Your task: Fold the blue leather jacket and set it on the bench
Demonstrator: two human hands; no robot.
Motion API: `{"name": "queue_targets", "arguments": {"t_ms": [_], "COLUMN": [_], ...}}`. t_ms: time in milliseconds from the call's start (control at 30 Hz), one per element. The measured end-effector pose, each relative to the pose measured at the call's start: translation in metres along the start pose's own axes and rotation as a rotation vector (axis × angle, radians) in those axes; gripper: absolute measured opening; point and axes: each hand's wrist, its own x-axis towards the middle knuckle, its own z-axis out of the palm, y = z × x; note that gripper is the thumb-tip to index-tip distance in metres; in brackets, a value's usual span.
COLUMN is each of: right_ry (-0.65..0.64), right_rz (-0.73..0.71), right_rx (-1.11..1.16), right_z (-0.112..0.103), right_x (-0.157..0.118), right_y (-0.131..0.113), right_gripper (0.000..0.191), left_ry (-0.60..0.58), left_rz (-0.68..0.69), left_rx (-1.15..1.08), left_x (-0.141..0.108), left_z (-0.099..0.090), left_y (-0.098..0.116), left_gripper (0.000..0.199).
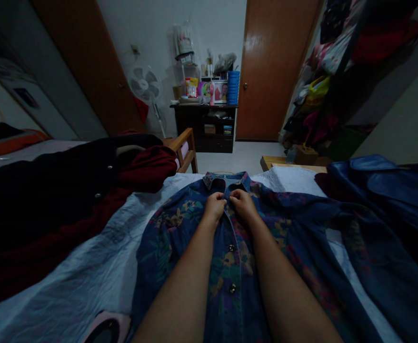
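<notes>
A blue floral denim shirt [226, 259] lies spread on the bed, its collar [243, 177] at the far end and its sleeves out to the sides. Just below the collar, my left hand [215, 208] pinches the front edge of the shirt. Close beside it, my right hand [243, 205] grips the opposite front edge with closed fingers. Round metal-looking buttons [233, 288] run down the front between my forearms. Whatever lies between my fingertips is too small to make out.
Dark and deep red clothes [137, 176] are heaped at left on the light blue sheet [98, 257]. More blue denim [383, 186] lies at right. A round black object with a pink rim [105, 328] sits at the near left. Beyond stand a wooden chair [191, 147], cabinet [205, 131] and fan [145, 83].
</notes>
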Motion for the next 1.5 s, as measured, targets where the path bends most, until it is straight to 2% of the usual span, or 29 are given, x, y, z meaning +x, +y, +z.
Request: {"name": "queue_targets", "arguments": {"t_ms": [100, 400, 500, 667, 800, 933, 1233, 1400, 1500], "right_ry": [-0.023, -0.043, -0.009, 0.042, 0.068, 0.060, 0.170, 0.208, 0.211], "right_rz": [0.060, 0.163, 0.164, 0.149, 0.132, 0.060, 0.039, 0.026, 0.054], "right_rx": [0.147, 0.316, 0.300, 0.241, 0.182, 0.080, -0.053, -0.033, 0.041], "right_z": [0.000, -0.004, 0.000, 0.007, 0.007, 0.007, 0.011, 0.011, 0.010], "right_x": [0.000, -0.004, -0.003, 0.000, 0.000, -0.001, 0.002, 0.002, 0.002], "right_y": [-0.001, -0.008, -0.006, 0.000, 0.000, -0.003, 0.007, 0.009, 0.010], "right_gripper": [0.007, 0.017, 0.017, 0.013, 0.016, 0.028, 0.010, 0.008, 0.014], "left_ry": [-0.005, 0.005, 0.002, 0.007, 0.033, 0.059, 0.035, 0.020, 0.012], "left_rz": [-0.003, -0.022, -0.047, -0.082, -0.039, 0.036, 0.117, 0.097, 0.067], "left_rx": [-0.025, -0.027, -0.024, 0.002, 0.056, 0.131, 0.283, 0.300, 0.288], "left_x": [-0.001, -0.002, 0.000, 0.002, 0.005, 0.008, 0.005, 0.005, 0.006], "left_z": [0.000, 0.001, 0.000, -0.002, 0.001, 0.003, 0.002, 0.003, 0.003], "left_y": [0.002, 0.004, 0.005, 0.004, 0.000, -0.003, -0.001, 0.001, 0.003], "left_gripper": [0.024, 0.023, 0.015, 0.016, 0.006, 0.005, 0.005, 0.006, 0.004]}}
